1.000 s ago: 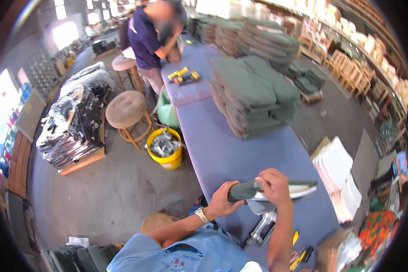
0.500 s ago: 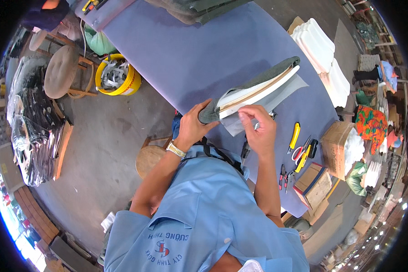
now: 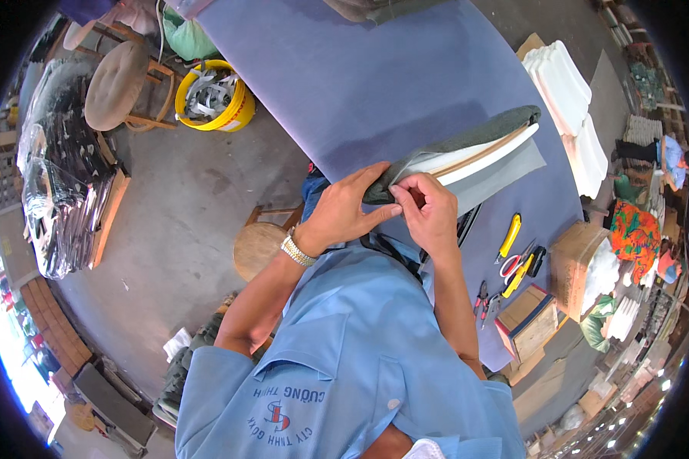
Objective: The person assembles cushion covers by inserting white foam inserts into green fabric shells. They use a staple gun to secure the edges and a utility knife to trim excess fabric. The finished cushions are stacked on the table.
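The green cushion (image 3: 478, 144) was over the near part of the table (image 3: 344, 84), running from the hands toward two o'clock; whether it rested there could not be told. The left hand (image 3: 346, 205) curved round its near end, probably to steady it, while the right hand (image 3: 430, 210) pinched the cloth (image 3: 378, 188) there between thumb and finger, seemingly to control that fold. A knife (image 3: 510, 237) and scissors (image 3: 511, 265) lay at the right hand's four o'clock, likely for easy reach.
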`<state>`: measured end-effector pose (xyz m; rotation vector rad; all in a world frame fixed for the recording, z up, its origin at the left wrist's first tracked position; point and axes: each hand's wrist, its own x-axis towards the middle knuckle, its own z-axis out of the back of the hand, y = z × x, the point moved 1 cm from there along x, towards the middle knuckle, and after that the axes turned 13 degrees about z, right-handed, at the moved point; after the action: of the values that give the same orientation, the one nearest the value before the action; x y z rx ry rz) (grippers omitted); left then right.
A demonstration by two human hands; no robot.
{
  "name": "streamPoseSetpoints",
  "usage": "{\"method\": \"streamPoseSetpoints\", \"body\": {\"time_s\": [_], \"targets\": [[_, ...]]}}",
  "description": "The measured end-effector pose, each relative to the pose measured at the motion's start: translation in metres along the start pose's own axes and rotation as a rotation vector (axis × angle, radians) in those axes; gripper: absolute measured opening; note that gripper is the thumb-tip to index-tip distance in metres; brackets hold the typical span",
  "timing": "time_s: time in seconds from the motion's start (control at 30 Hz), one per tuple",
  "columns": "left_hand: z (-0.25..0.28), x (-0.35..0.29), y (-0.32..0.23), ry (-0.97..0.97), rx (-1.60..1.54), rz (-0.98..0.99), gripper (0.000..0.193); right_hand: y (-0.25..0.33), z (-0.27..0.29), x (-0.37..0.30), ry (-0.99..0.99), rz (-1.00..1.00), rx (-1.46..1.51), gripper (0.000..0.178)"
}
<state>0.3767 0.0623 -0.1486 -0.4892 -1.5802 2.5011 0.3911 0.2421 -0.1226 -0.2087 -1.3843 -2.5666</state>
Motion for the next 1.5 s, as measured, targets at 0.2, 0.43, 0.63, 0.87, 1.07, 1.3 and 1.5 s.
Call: {"method": "streamPoseSetpoints", "body": {"time_s": [0.2, 0.43, 0.63, 0.87, 1.07, 1.3, 1.5], "targets": [[0.009, 0.012, -0.020, -0.015, 0.100, -0.140, 0.048, -0.010, 0.000, -0.016, -0.041, -0.064, 0.217, 0.008], [-0.001, 0.017, -0.019, -0.063, 0.067, -0.095, 0.019, -0.019, -0.004, -0.028, -0.080, 0.088, 0.224, 0.013], [0.004, 0.023, 0.000, -0.021, 0.115, 0.057, 0.013, -0.018, 0.062, -0.050, -0.326, -0.031, 0.206, 0.012], [0.011, 0.033, -0.014, 0.092, 0.028, 0.115, 0.022, -0.212, 0.178, -0.183, -0.665, -0.704, -0.244, 0.044], [0.015, 0.037, -0.007, 0.120, 0.006, 0.220, 0.028, -0.324, 0.193, -0.263, -0.256, -0.946, -0.734, 0.067], [0.018, 0.045, -0.010, 0.134, 0.118, 0.136, 0.030, -0.323, 0.184, -0.260, -0.414, -0.991, -0.535, 0.045], [0.016, 0.054, -0.023, 0.211, 0.129, -0.133, 0.025, -0.224, 0.155, -0.261, -1.082, -0.814, 0.005, 0.034]]}}
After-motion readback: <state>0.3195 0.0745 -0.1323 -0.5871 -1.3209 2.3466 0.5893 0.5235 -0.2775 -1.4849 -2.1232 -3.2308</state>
